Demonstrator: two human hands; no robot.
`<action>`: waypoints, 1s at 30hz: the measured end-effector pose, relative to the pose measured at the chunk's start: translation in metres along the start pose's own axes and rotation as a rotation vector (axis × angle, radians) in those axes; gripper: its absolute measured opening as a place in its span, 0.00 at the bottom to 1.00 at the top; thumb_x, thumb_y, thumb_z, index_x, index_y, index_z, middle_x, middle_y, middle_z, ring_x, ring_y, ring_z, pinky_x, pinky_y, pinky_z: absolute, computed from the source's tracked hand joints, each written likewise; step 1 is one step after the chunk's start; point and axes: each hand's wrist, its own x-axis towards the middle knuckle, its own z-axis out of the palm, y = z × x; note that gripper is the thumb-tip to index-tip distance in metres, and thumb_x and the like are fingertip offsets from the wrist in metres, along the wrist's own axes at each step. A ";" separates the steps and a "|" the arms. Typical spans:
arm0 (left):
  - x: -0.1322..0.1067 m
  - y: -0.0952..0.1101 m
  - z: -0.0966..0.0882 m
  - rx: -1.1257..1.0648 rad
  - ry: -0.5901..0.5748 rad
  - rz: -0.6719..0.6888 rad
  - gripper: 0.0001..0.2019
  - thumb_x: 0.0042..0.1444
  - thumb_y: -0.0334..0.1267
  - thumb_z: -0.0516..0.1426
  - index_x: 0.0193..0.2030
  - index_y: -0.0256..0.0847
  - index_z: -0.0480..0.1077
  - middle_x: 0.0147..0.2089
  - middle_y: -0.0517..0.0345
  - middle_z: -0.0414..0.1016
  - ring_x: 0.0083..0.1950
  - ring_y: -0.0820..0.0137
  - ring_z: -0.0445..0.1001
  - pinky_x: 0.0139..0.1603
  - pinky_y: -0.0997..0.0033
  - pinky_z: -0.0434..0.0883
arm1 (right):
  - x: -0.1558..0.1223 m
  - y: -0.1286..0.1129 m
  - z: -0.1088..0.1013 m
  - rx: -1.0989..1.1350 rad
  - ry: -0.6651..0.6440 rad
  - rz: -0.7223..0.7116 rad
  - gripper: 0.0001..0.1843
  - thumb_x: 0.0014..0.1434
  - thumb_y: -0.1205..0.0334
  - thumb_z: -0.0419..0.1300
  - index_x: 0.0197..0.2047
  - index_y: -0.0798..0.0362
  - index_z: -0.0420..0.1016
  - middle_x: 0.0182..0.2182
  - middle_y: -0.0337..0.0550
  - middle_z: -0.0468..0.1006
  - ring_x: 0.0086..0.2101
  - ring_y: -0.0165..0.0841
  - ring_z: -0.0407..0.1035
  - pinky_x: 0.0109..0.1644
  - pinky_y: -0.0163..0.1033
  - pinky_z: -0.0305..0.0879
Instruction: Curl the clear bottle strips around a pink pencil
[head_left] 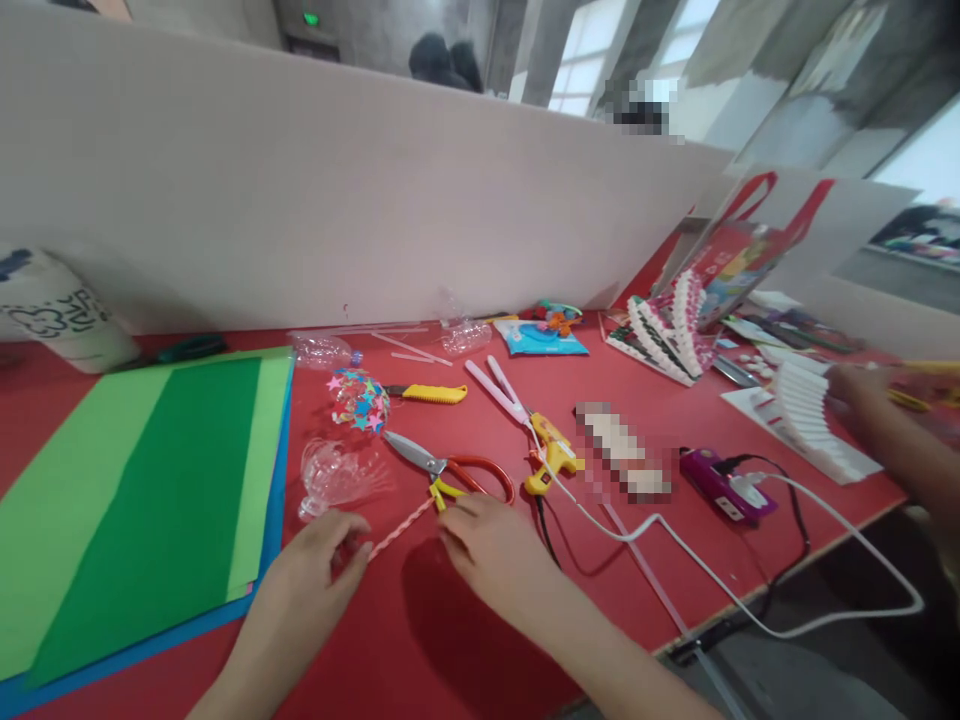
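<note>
My left hand (315, 570) and my right hand (487, 545) rest low on the red table (420, 640), each pinching one end of a thin pink-and-white twisted straw (401, 525) that lies slanted between them. Red-handled scissors (450, 465) lie just beyond the straw, touching distance from my right hand. A cut clear plastic bottle piece (337, 475) sits just above my left hand. A second clear piece covered in coloured star stickers (360, 400) lies further back.
Green and blue paper sheets (150, 500) cover the left. A yellow glue gun (551, 455), yellow utility knife (427, 393), pink straws (499, 390), a purple power strip (724, 485) with white cable lie right. Another person's hand (862, 390) works on folded white paper (806, 415) at far right.
</note>
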 end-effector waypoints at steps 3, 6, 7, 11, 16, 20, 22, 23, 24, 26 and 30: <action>0.001 -0.008 -0.013 0.019 0.089 -0.044 0.08 0.53 0.44 0.51 0.31 0.44 0.67 0.29 0.58 0.72 0.30 0.65 0.71 0.33 0.68 0.67 | 0.021 -0.014 0.018 -0.033 -0.025 -0.123 0.07 0.59 0.72 0.55 0.35 0.55 0.74 0.32 0.45 0.75 0.37 0.37 0.66 0.37 0.39 0.61; 0.005 -0.018 -0.024 0.110 0.242 -0.092 0.07 0.52 0.44 0.51 0.30 0.44 0.63 0.28 0.59 0.68 0.29 0.65 0.69 0.33 0.67 0.65 | 0.033 -0.024 0.033 -0.125 -0.032 -0.354 0.07 0.63 0.68 0.54 0.36 0.56 0.73 0.33 0.45 0.74 0.38 0.38 0.64 0.43 0.43 0.59; 0.007 -0.021 -0.027 0.160 0.275 -0.071 0.07 0.52 0.44 0.52 0.29 0.44 0.61 0.29 0.59 0.67 0.31 0.64 0.69 0.35 0.66 0.65 | 0.034 -0.026 0.035 -0.149 -0.034 -0.413 0.07 0.63 0.68 0.53 0.36 0.56 0.72 0.32 0.45 0.73 0.37 0.37 0.63 0.42 0.43 0.59; 0.015 -0.031 -0.027 0.253 0.303 0.010 0.08 0.50 0.43 0.54 0.28 0.45 0.59 0.32 0.56 0.65 0.37 0.60 0.68 0.41 0.62 0.65 | 0.031 -0.029 0.029 -0.054 0.032 -0.468 0.06 0.60 0.70 0.52 0.34 0.55 0.70 0.31 0.44 0.71 0.32 0.35 0.62 0.36 0.40 0.58; 0.019 -0.030 -0.020 0.209 0.304 -0.021 0.10 0.50 0.40 0.53 0.24 0.46 0.54 0.28 0.59 0.63 0.33 0.63 0.67 0.37 0.64 0.65 | 0.042 -0.016 0.004 0.592 0.290 0.069 0.09 0.46 0.73 0.51 0.29 0.52 0.67 0.30 0.40 0.66 0.29 0.32 0.61 0.33 0.36 0.56; 0.018 -0.029 -0.017 0.209 0.264 -0.068 0.10 0.49 0.38 0.53 0.24 0.46 0.53 0.28 0.61 0.63 0.31 0.65 0.67 0.33 0.68 0.64 | 0.071 -0.011 0.001 0.842 0.226 0.282 0.06 0.50 0.69 0.53 0.29 0.51 0.70 0.27 0.36 0.68 0.27 0.30 0.62 0.32 0.34 0.57; 0.018 -0.027 -0.017 0.218 0.246 -0.074 0.10 0.49 0.37 0.53 0.24 0.46 0.53 0.27 0.62 0.62 0.30 0.66 0.66 0.33 0.68 0.63 | 0.084 -0.014 0.004 0.887 0.192 0.308 0.05 0.52 0.64 0.55 0.29 0.52 0.72 0.26 0.36 0.68 0.27 0.30 0.63 0.32 0.33 0.57; 0.018 -0.026 -0.017 0.219 0.247 -0.075 0.10 0.49 0.37 0.53 0.24 0.46 0.52 0.26 0.62 0.61 0.30 0.66 0.66 0.33 0.68 0.63 | 0.089 -0.016 0.004 0.907 0.176 0.321 0.06 0.52 0.62 0.56 0.29 0.52 0.73 0.25 0.36 0.68 0.27 0.30 0.63 0.32 0.33 0.56; 0.018 -0.026 -0.017 0.216 0.244 -0.075 0.10 0.50 0.37 0.52 0.24 0.46 0.52 0.26 0.62 0.60 0.29 0.66 0.65 0.32 0.68 0.63 | 0.093 -0.018 0.005 0.925 0.162 0.334 0.07 0.52 0.60 0.56 0.29 0.53 0.73 0.25 0.36 0.68 0.26 0.29 0.62 0.31 0.33 0.56; 0.018 -0.024 -0.016 0.205 0.234 -0.078 0.11 0.49 0.36 0.53 0.24 0.46 0.51 0.26 0.62 0.60 0.29 0.66 0.65 0.32 0.68 0.62 | 0.099 -0.020 0.004 0.955 0.139 0.356 0.08 0.51 0.58 0.57 0.28 0.54 0.74 0.23 0.35 0.67 0.25 0.29 0.60 0.30 0.33 0.55; 0.018 -0.026 -0.014 0.188 0.208 -0.076 0.10 0.50 0.35 0.52 0.24 0.45 0.52 0.28 0.62 0.61 0.30 0.66 0.65 0.32 0.68 0.62 | 0.100 -0.015 0.000 1.001 0.112 0.394 0.08 0.50 0.60 0.57 0.25 0.54 0.73 0.20 0.34 0.65 0.23 0.27 0.57 0.28 0.32 0.52</action>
